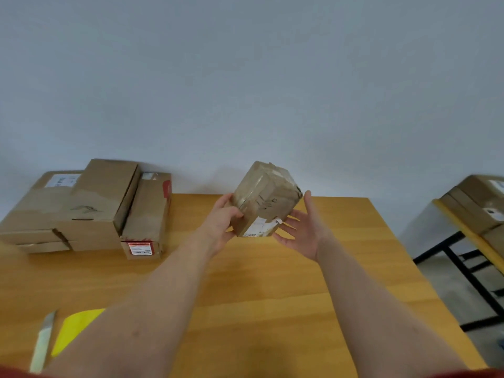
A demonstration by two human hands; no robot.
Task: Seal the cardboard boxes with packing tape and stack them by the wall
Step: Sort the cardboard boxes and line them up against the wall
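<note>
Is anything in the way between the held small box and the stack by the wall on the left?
Nothing visible. The small box is held above the table, left hand gripping it, right hand open beside it. The wood between it and the stack of boxes is bare; the knife lies nearer you, off that path.

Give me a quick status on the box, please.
Left hand grips small taped box, off the table. Right hand open alongside. Nothing between it and stacked boxes.
</note>
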